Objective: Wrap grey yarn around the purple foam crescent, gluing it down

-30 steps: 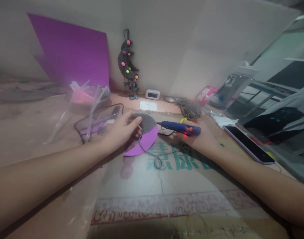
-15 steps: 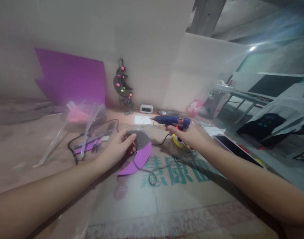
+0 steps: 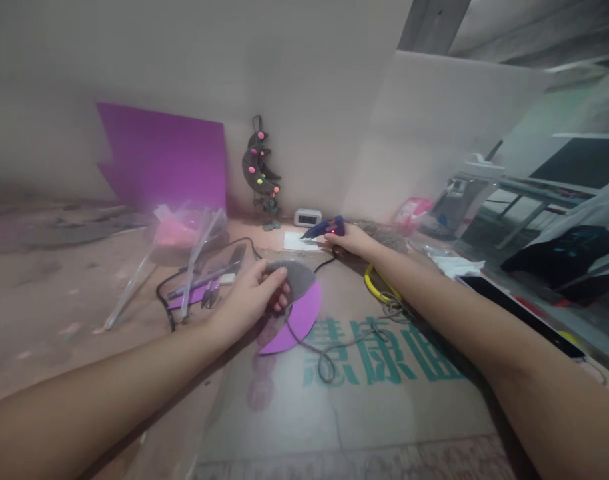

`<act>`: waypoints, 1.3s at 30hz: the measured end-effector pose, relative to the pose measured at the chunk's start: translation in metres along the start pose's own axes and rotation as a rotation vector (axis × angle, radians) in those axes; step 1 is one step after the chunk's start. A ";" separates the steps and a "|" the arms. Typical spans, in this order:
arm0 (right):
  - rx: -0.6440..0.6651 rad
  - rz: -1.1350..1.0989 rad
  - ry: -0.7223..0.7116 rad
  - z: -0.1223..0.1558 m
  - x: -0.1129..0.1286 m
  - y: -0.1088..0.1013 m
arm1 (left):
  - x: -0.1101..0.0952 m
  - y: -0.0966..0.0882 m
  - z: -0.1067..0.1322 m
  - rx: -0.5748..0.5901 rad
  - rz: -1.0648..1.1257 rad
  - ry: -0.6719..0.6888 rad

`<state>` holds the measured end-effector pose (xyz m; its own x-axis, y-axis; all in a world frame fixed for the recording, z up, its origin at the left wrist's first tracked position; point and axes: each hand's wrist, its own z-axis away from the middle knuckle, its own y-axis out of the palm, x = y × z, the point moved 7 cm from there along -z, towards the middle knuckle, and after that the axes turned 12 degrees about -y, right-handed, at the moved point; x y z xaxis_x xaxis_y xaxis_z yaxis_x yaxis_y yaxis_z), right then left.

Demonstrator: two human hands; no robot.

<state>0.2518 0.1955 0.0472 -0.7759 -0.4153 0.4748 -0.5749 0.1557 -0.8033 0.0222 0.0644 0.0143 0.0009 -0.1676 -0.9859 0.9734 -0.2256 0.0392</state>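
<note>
My left hand (image 3: 257, 297) is closed on the upper left of a purple crescent (image 3: 307, 313) of foam or card. Grey yarn (image 3: 297, 277) covers the crescent's upper part, and a loose yarn strand (image 3: 327, 375) trails from it to the right. My right hand (image 3: 357, 241) grips a blue hot glue gun (image 3: 322, 229) with a red light lit. Its nozzle points left and down at a small white card (image 3: 293, 241); whether they touch, I cannot tell. A yellow ring (image 3: 372, 283) lies under my right forearm.
A decorated grey moon hanging (image 3: 257, 163) and a purple sheet (image 3: 169, 157) are at the wall. Near them are a white digital clock (image 3: 307, 217), a bag of pink material (image 3: 177, 230), glue sticks (image 3: 120, 297), scissors (image 3: 210, 293), a clear jug (image 3: 454, 203) and a dark-screened tablet (image 3: 519, 317).
The glue gun has moved left and away from me, tilting its nozzle down over the white card. My left hand keeps its hold on the crescent. The view has shifted slightly.
</note>
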 end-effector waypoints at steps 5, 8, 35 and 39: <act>-0.129 0.058 0.021 0.023 0.016 -0.032 | -0.004 -0.002 0.001 -0.034 0.016 -0.016; -0.219 -0.151 0.008 0.055 0.046 -0.049 | -0.003 -0.003 0.000 -0.032 0.015 0.006; 0.360 -0.118 -0.083 0.111 0.087 -0.019 | -0.001 -0.005 0.003 -0.039 0.199 -0.015; 0.323 0.062 -0.147 0.107 0.087 -0.032 | 0.004 -0.003 -0.001 0.009 0.162 -0.015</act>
<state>0.2306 0.0586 0.0753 -0.7478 -0.5416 0.3840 -0.3983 -0.0968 -0.9121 0.0197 0.0655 0.0096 0.1541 -0.2165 -0.9641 0.9587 -0.2031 0.1989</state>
